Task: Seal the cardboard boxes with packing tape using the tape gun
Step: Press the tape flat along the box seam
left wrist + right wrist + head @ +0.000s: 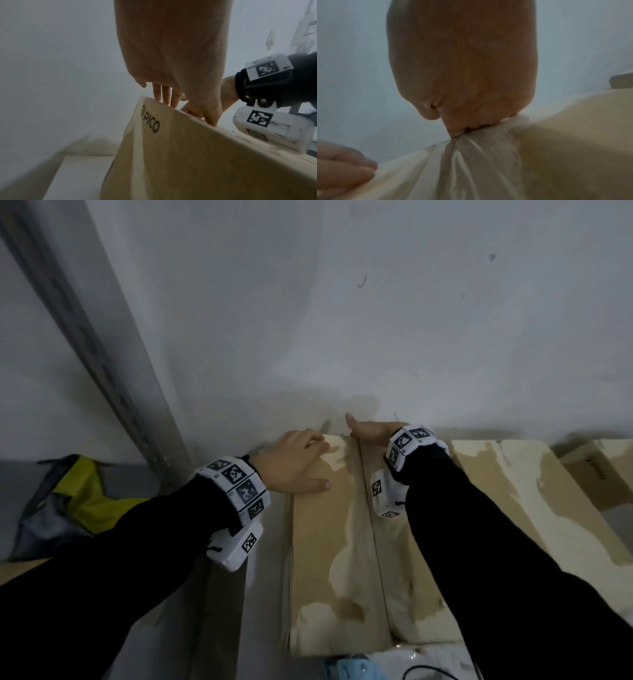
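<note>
Light: dim, cool grey in all three views; source not visible. Noise and softness throughout.

Head view: soft shadow on the wall behind the box; sleeves nearly black, without detail. Straight lines bend toward the frame edges. Glossy pale patches on the box top.

Left wrist view: left hand close and blurred; "PICO" print on the box readable; lower left corner smeared.

Right wrist view: right hand dark, out of focus; faint sheen on wrinkled tape.
</note>
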